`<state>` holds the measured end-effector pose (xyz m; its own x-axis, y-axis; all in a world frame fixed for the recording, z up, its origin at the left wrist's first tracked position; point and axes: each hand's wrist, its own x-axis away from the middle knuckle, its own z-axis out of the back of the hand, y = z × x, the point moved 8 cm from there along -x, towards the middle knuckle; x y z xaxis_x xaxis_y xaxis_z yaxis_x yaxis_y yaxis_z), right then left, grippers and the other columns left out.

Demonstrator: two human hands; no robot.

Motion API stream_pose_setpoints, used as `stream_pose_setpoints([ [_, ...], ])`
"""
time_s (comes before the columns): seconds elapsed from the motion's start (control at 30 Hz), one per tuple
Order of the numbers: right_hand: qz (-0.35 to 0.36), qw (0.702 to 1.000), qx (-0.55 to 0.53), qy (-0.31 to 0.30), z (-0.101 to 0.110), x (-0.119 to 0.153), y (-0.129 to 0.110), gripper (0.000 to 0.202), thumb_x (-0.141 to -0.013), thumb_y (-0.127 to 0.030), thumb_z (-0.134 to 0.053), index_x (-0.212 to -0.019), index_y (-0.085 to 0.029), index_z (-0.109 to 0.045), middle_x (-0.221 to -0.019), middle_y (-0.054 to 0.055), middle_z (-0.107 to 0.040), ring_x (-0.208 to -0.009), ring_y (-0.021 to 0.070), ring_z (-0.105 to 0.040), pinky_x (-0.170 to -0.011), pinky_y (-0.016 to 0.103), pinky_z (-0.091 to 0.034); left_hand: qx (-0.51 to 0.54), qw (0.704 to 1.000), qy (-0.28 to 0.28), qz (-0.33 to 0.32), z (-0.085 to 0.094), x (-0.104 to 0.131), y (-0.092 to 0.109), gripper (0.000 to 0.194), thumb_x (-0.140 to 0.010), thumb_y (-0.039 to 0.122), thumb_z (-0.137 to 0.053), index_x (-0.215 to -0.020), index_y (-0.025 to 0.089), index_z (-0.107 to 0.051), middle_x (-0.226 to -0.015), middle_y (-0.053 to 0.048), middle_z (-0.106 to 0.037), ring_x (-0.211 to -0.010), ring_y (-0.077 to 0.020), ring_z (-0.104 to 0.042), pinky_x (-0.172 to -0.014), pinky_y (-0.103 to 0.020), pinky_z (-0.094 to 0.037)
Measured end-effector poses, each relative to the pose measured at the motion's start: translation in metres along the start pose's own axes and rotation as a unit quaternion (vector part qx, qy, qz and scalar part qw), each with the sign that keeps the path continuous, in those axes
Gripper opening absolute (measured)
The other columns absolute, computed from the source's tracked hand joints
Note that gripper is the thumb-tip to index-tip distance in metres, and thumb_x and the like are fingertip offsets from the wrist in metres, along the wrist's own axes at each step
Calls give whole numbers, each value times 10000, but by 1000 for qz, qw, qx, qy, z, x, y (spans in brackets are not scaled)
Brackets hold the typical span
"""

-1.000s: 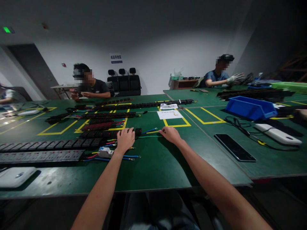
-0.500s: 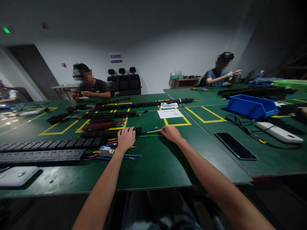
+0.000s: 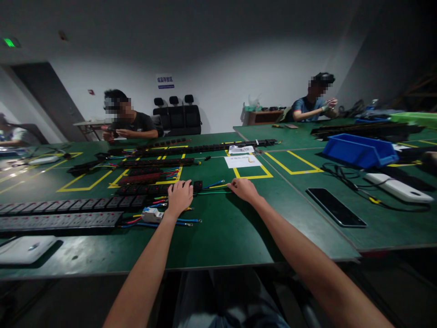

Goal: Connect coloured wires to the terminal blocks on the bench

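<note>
socket strip (image 3: 198, 186) lies crosswise, left hand (image 3: 180, 197) grasping it, right hand (image 3: 243, 189) pinching rightward wires (image 3: 215, 192).

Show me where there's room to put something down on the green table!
The green table is bare between the forearms, below the hands, and between the right hand and the phone. The yellow outline left of the blue bin looks free too. It's crowded around the left hand, with socket strips and wires.

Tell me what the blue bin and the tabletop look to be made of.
The blue bin looks like moulded plastic, fairly smooth: evenly coloured, thin-walled. The tabletop seems covered in a green sheet, perhaps rubber or laminate, semi-gloss, judging by its soft light patches.
</note>
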<state>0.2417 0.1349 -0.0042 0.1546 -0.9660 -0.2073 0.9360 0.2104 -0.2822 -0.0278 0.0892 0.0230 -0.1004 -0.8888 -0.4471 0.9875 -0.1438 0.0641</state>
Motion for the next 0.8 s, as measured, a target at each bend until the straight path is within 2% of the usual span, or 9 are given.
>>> stream_pose_setpoints([
  [0.8, -1, 1000, 7, 4, 2, 1, -1, 359, -1018, -481, -528, -930, -213, -750, -882, 83, -756, -814, 209, -692, -670, 257, -409, 9, 1000, 3, -2, -2, -1, -1, 434, -1043, 363, -356, -1350, 237, -636, -1331, -137, -652, -1259, -307, -565, -1111, -533, -372],
])
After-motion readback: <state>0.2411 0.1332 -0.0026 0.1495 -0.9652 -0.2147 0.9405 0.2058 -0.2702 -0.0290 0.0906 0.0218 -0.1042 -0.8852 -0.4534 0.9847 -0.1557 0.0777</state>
